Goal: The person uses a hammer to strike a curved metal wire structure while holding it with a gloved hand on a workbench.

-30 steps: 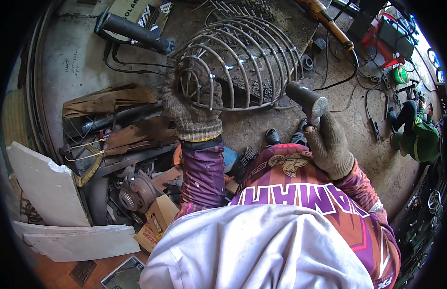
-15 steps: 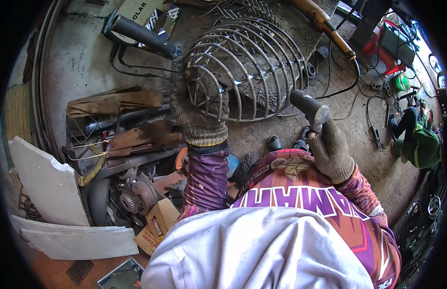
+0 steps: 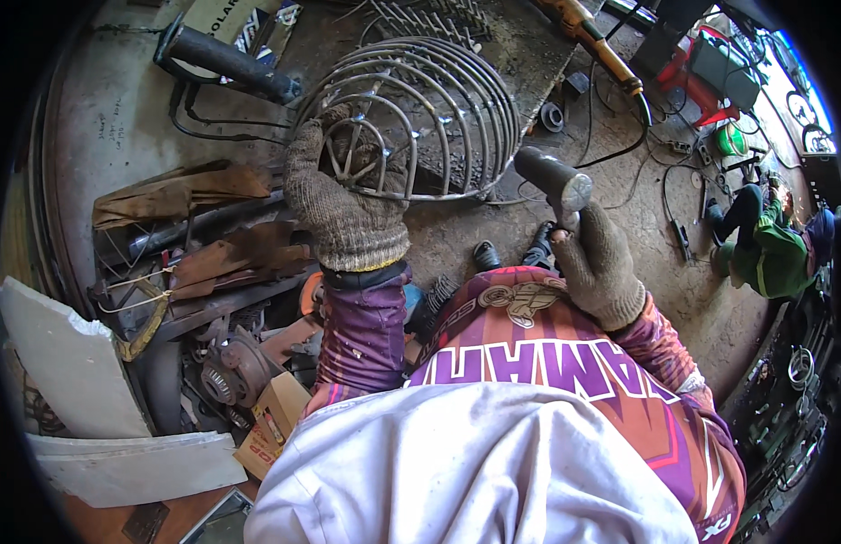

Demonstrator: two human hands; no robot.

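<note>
Over bench (image 3: 532, 68): rod cage (image 3: 446, 120), ribs already joined, what remains unclear; left hand (image 3: 352, 204) gripping narrow end, fingers curled, partly hidden. Beside bench, right hand (image 3: 609, 272) wrapped round hammer (image 3: 549, 174), not striking.

On my feed I count 2 gloved hands (image 3: 604, 272), 1 hammer (image 3: 552, 177), 1 rod cage (image 3: 413, 134), 1 orange power tool (image 3: 583, 30), 1 co-worker (image 3: 772, 258).
</note>
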